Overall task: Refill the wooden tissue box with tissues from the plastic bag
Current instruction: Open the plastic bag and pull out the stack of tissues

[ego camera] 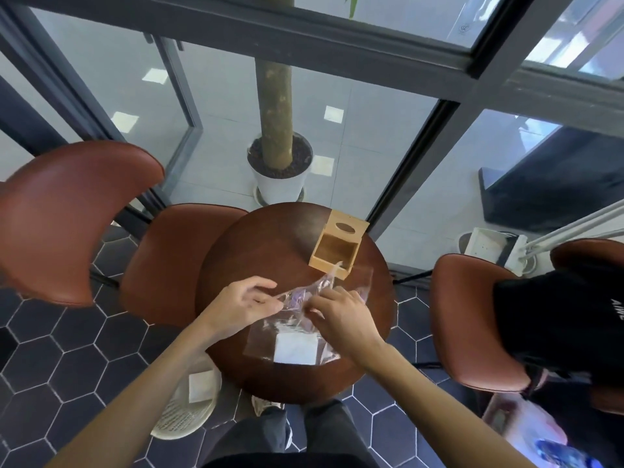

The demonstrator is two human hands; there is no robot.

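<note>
A clear plastic bag (266, 339) lies on the round dark wooden table (256, 251), with a white stack of tissues (294, 347) inside it. My left hand (243, 304) pinches the bag's upper edge from the left. From the right, my right hand (344, 315) grips the same crumpled mouth of the bag. Behind them, at the table's far right, stands the wooden tissue box (336, 246). Its lid with an oval slot is tipped up and its inside looks empty.
Brown leather chairs stand at the left (67, 217), behind the table (169, 261) and at the right (472, 322), the last with a black garment (557, 319). A potted tree (278, 170) stands by the glass wall. A white wastebasket (189, 400) sits under the table's left.
</note>
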